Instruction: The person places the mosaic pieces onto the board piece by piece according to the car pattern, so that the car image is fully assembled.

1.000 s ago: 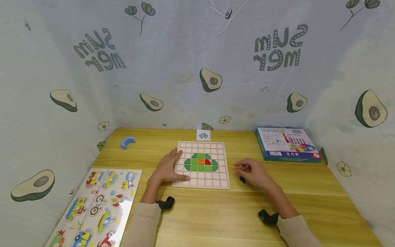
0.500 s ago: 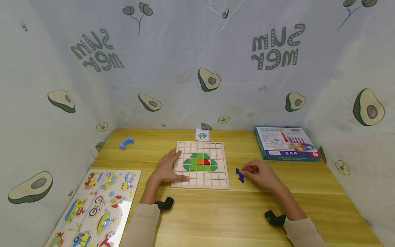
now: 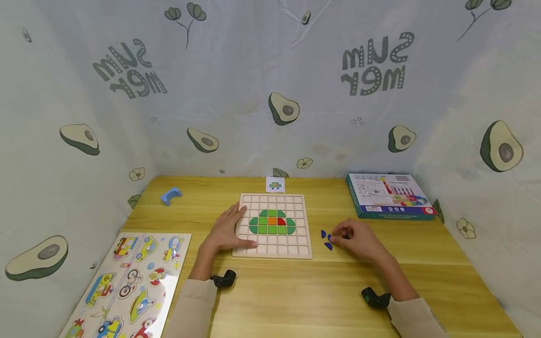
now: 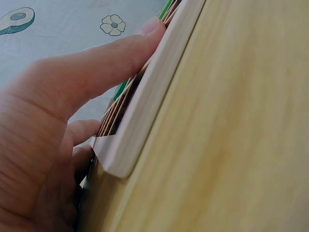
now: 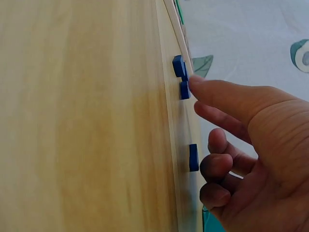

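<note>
A square wooden grid board (image 3: pixel 249 249) lies mid-table, with green, orange and red tiles (image 3: pixel 272 223) forming a car-like shape. My left hand (image 3: pixel 228 229) rests at its left side, thumb over the front left part and fingers along the left edge. In the left wrist view the thumb (image 4: pixel 111 63) lies on the board's rim. Right of the board, my right hand (image 3: pixel 357 239) touches small blue half-round pieces with thumb and forefinger. One blue piece (image 3: pixel 328 246) lies nearest me, another (image 3: pixel 323 234) farther off. In the right wrist view, a separate blue piece (image 5: pixel 193 157) lies beneath the loosely curled fingers.
Behind the board lies a small pattern card (image 3: pixel 275 185). A boxed set (image 3: pixel 390 196) sits at the back right, and a blue arch block (image 3: pixel 171 195) at the back left. A vehicle puzzle board (image 3: pixel 135 281) covers the front left. Printed cloth surrounds the table.
My right hand has drawn back slightly to the right, uncovering the blue pieces, which now lie more spread out. The left hand stays on the board.
</note>
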Motion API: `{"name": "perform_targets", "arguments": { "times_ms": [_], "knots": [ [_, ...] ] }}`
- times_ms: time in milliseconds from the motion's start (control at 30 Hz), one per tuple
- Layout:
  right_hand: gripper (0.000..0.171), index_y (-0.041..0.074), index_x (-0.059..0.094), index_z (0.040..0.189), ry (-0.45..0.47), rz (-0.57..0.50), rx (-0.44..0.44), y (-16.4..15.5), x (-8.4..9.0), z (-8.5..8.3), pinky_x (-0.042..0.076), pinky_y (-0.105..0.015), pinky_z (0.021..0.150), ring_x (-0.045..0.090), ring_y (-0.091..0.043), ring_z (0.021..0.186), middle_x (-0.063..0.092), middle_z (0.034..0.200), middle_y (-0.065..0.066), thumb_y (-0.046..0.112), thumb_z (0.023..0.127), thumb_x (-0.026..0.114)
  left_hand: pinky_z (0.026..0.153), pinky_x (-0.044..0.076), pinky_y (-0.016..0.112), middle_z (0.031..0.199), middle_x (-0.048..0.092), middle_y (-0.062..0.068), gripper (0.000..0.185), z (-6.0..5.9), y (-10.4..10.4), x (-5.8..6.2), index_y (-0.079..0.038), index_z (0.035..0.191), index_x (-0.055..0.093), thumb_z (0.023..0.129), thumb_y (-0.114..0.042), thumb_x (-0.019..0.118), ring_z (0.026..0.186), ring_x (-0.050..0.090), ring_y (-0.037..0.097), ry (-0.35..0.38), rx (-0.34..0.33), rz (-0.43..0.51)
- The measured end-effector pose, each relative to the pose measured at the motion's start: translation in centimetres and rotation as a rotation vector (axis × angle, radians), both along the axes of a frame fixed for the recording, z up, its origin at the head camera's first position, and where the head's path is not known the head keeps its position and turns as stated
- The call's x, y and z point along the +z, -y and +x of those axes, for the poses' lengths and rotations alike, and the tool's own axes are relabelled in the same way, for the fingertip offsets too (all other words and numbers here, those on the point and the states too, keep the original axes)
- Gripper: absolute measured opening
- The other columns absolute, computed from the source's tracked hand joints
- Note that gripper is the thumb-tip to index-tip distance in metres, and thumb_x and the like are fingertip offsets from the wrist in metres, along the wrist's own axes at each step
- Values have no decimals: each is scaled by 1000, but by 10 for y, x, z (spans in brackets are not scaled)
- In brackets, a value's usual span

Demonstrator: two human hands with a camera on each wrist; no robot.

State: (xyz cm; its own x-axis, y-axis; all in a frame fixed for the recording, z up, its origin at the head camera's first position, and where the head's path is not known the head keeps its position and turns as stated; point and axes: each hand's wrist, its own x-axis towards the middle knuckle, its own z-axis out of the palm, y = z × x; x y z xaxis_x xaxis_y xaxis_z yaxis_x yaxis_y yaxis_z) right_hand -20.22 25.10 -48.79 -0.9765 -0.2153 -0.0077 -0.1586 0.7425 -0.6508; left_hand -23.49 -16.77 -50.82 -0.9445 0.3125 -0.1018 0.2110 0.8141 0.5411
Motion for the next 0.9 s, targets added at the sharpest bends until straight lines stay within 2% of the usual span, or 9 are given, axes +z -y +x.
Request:
{"name": "perform_targets", "arguments": {
  "times_ms": [133, 367, 500, 633, 900],
  "knots": [
    [12, 15, 78, 94, 0, 15, 19, 1, 1, 1, 40, -26, 67, 50, -18, 80, 59, 85, -1, 26, 90, 82, 128, 15, 61, 175, 6, 5, 127, 1, 0, -1, -20, 166, 22, 67, -69, 85, 162, 7, 32, 5, 1, -4],
    [12, 15, 79, 99, -1, 45, 10, -2, 1, 0, 42, -28, 72, 51, -17, 83, 61, 88, 0, 25, 92, 79, 128, 16, 60, 175, 10, 8, 125, 1, 0, 0, -18, 165, 25, 68, -66, 86, 162, 9, 33, -19, -2, 11],
    [12, 15, 79, 98, -11, 41, 27, -3, 1, 0, 41, -27, 71, 50, -18, 83, 59, 87, 0, 25, 91, 80, 128, 17, 60, 175, 10, 8, 124, 1, -1, 2, -18, 165, 26, 68, -65, 86, 162, 9, 33, -16, -1, 13],
    [12, 14, 80, 100, -12, 31, 28, -3, 0, -1, 41, -25, 68, 51, -18, 81, 60, 86, 0, 24, 95, 75, 127, 16, 62, 175, 10, 8, 123, 2, -1, 4, -18, 165, 26, 68, -65, 86, 162, 9, 34, -10, 2, 20],
    [15, 11, 81, 103, -12, 29, 1, -6, -3, -4, 49, -27, 75, 55, -18, 84, 69, 95, -2, 22, 99, 71, 128, 16, 60, 175, 10, 8, 123, 2, 0, 4, -18, 165, 27, 68, -65, 86, 161, 10, 34, -8, 0, 20]
  ]
}}
